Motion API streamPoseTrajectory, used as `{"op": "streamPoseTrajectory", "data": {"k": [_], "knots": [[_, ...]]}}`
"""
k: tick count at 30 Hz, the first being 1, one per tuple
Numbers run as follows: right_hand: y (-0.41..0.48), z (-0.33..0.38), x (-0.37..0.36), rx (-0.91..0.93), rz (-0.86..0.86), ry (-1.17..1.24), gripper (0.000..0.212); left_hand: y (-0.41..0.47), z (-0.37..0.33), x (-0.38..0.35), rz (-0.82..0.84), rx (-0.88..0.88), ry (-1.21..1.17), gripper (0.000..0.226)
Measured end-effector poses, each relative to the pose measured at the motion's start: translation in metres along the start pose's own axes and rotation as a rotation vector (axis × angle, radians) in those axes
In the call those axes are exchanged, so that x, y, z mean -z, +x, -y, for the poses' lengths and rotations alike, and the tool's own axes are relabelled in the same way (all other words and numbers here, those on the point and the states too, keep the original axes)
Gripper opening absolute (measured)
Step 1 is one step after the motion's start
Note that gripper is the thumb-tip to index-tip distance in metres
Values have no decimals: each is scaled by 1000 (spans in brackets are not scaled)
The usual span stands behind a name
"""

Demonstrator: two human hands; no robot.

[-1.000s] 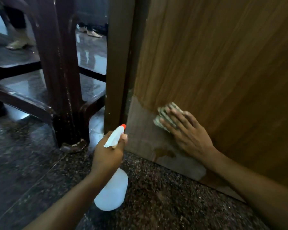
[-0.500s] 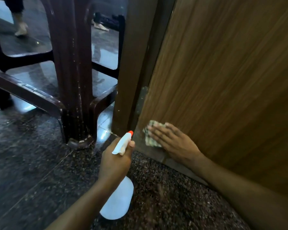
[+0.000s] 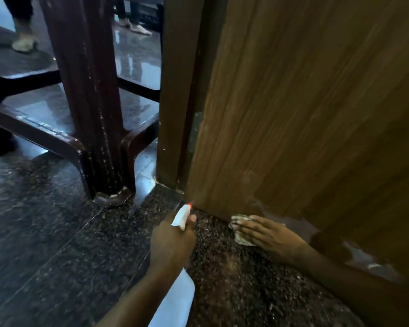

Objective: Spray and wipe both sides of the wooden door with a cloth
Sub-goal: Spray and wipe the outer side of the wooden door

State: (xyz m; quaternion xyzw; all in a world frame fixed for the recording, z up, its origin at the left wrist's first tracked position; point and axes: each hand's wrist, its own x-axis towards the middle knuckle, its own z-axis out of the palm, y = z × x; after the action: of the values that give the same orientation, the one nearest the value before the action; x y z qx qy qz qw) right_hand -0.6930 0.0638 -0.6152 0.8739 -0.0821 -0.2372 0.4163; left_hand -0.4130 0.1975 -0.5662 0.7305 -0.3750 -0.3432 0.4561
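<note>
The wooden door (image 3: 305, 109) fills the right half of the head view, its bottom edge just above the speckled floor. My right hand (image 3: 267, 234) lies flat with straight fingers on a pale folded cloth (image 3: 240, 239), pressing it at the door's bottom edge near the hinge side. My left hand (image 3: 171, 241) grips the neck of a white spray bottle (image 3: 175, 296) whose orange-tipped nozzle (image 3: 189, 205) points at the door's lower corner. A wet patch shows on the door low at the right.
A dark brown plastic chair (image 3: 90, 119) stands on the floor left of the door frame (image 3: 175, 90), one leg close to it. A metal hinge (image 3: 195, 131) sits between frame and door. A person's feet (image 3: 25, 42) are on the shiny floor at the back left.
My right hand has slid the cloth down the door, from above the lower band to the bottom edge. The left hand with the bottle has kept its place below the door's corner.
</note>
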Motion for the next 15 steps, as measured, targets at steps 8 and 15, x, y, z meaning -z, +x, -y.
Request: {"op": "streamPoseTrajectory", "data": {"k": [8,15], "knots": [[123,-21,49,-288,-289,-27,73,-14,-2,-28,92,21,116,39],[29,13,-2,-157,-145,71,66,-18,-23,-58,193,22,55,38]]}}
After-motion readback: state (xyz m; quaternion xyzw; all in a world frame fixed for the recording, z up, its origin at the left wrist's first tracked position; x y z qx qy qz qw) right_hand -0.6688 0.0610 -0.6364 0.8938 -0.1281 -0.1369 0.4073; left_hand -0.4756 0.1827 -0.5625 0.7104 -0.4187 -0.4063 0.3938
